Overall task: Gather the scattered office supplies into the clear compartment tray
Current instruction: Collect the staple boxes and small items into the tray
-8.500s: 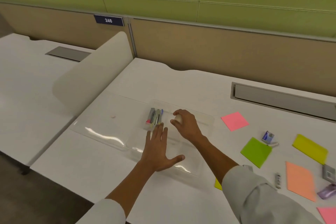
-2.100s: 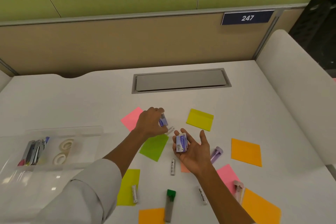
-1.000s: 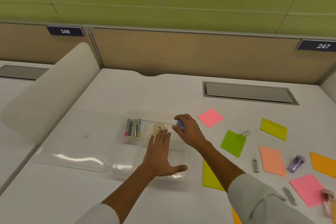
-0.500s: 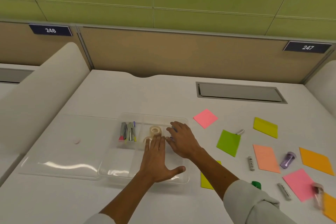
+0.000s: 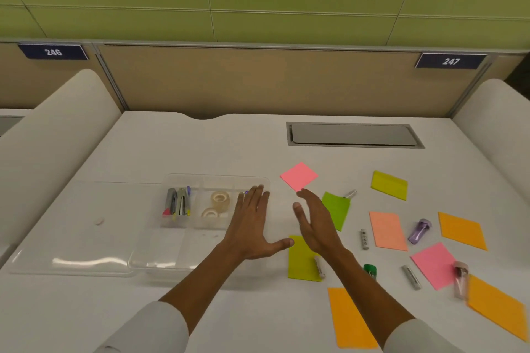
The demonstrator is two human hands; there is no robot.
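Both hands, left hand (image 5: 250,226) flat on the clear tray (image 5: 183,180), right hand (image 5: 314,223) open and empty, are facing light, flimsy sticky notes (image 5: 299,175) likely needing edge-pinching.

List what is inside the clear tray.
The tray holds staplers and pens in its left section and two tape rolls in the middle. The left hand covers the right section.

Glossy clear plastic tray (image 5: 149,262) on smooth matt white desk (image 5: 223,146).

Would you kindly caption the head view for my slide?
Both open hands, left hand and right hand, hover beside the clear tray; sticky notes remain scattered.
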